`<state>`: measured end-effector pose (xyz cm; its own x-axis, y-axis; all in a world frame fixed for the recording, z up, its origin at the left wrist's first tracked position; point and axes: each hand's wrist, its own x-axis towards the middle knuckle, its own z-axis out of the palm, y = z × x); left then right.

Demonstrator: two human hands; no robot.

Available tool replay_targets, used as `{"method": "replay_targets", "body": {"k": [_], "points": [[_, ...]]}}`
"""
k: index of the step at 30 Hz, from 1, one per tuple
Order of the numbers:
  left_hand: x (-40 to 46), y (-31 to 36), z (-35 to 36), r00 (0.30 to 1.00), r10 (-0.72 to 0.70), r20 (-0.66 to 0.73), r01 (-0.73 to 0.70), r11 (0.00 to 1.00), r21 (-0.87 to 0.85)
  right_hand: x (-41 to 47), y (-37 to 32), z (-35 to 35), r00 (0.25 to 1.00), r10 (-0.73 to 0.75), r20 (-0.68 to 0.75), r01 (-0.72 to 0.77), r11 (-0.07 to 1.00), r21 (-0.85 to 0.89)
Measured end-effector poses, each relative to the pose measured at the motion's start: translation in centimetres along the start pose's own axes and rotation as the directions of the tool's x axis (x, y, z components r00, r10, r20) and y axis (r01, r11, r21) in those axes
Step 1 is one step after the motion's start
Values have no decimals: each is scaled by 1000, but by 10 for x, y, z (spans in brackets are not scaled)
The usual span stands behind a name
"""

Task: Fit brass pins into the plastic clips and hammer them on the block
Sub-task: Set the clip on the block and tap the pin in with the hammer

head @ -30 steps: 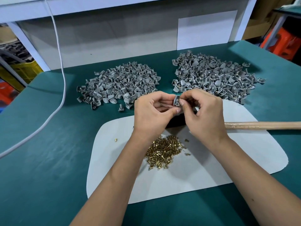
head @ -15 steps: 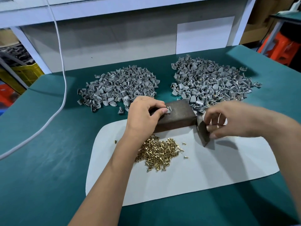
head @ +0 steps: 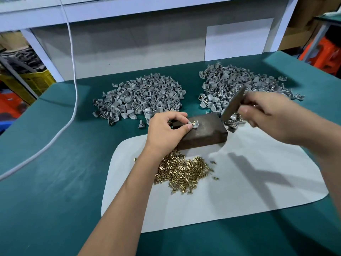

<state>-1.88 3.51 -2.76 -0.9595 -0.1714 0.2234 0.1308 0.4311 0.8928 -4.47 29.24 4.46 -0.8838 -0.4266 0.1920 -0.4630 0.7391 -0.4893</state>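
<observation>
head view: the left hand pinches a small grey plastic clip with a brass pin standing in it, on the dark rectangular block. the right hand grips a blurred dark hammer head raised above the block's right end. loose brass pins lie heaped on the white mat.

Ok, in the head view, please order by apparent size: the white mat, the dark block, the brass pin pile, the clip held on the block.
1. white mat
2. brass pin pile and dark block: they look alike, so no ranking
3. clip, pinched by the left hand
</observation>
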Motion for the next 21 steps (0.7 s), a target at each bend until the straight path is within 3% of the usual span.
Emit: {"method": "replay_targets", "body": {"k": [2,4,7,9,14,15,18,21], "points": [[1,-1,1,1000,15,0,-15,1000,9,4,-12,3,996,-20,-89,28,996,90],[1,-1,2,1000,10,1,-10,1000,0,9,-21,11,998,-9,-58,15,995,98],[1,-1,2,1000,-1,2,1,1000,-7,17,-34,21,997,-27,75,36,992,-118],[0,-1,2,1000,-1,7,2,1000,-12,22,-44,23,995,-70,73,82,980,-179],[1,0,2,1000,-29,10,29,1000,-11,23,-58,26,938,-206,-279,162,972,-173],[1,0,1,1000,-28,13,28,1000,-8,22,-60,29,947,-191,-259,139,968,-207],[0,0,2,999,-33,26,33,999,-16,19,-59,42,1000,1,10,2,941,-339],[0,2,1,999,-40,21,40,999,-15,21,-57,31,1000,18,10,-13,920,-392]]}}
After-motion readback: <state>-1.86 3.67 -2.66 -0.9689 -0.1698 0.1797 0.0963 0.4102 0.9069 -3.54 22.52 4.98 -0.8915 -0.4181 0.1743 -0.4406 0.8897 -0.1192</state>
